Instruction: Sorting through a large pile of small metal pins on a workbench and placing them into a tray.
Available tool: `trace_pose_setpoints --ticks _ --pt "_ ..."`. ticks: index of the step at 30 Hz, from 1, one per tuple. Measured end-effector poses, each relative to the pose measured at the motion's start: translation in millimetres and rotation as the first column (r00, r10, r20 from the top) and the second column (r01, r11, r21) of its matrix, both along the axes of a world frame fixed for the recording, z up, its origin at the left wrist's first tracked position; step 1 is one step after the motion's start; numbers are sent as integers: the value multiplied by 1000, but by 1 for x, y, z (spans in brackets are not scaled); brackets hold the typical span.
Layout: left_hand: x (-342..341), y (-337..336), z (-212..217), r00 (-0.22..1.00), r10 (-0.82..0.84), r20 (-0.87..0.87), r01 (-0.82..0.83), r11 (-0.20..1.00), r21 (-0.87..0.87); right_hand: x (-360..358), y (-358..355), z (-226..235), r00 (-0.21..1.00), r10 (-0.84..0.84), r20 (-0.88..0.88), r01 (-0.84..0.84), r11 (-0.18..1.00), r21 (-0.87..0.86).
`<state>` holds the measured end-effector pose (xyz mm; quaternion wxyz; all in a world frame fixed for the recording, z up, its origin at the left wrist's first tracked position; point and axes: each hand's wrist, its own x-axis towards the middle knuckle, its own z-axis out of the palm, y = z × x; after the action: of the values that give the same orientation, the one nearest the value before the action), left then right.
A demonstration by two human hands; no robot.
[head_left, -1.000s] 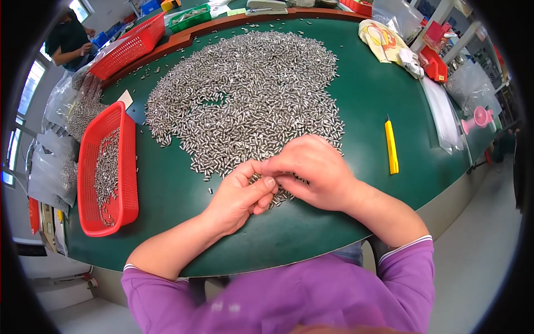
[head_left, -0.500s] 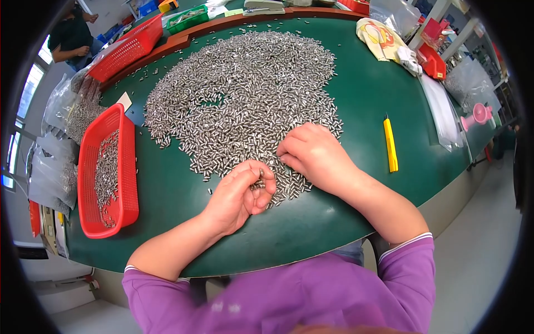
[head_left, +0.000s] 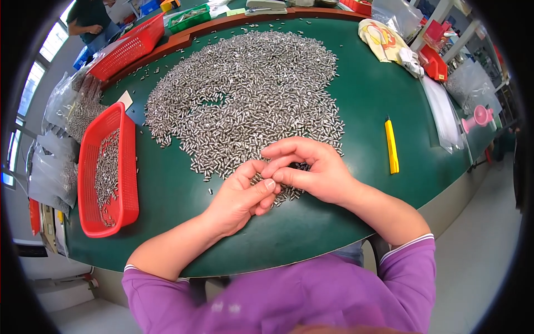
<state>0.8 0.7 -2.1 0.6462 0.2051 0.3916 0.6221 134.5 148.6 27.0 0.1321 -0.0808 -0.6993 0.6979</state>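
- My left hand [head_left: 239, 195] curls, thumb bent over its fingers; my right hand [head_left: 311, 170] arches, its fingertips meeting the left's. I cannot tell whether either pinches a piece.
- Both sit over the near edge of the heap of metal pieces [head_left: 250, 106], which spreads mid-desk [head_left: 361, 106], probably to keep pieces close.
- Near the desk's left edge stands my red basket [head_left: 129, 172], more pieces inside; its walls likely stop them rolling.

pieces [head_left: 261, 94] partly behind right grip [head_left: 322, 171]
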Motion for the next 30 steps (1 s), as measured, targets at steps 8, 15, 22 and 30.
trace_pose_setpoints --ticks 8,15,22,30 --pt "-1 2 2 999 -3 34 4 1000 -5 4 21 -15 975 -154 -162 220 516 828" --pt "-2 1 3 997 1 81 1 1000 -19 -2 18 -23 979 -166 -117 171 357 918" --pt "0 2 4 1000 -8 17 9 1000 -22 -3 16 -6 948 -50 -313 283 579 764" --pt "0 0 2 999 39 30 -39 999 5 2 12 -4 976 -34 -216 192 605 772"
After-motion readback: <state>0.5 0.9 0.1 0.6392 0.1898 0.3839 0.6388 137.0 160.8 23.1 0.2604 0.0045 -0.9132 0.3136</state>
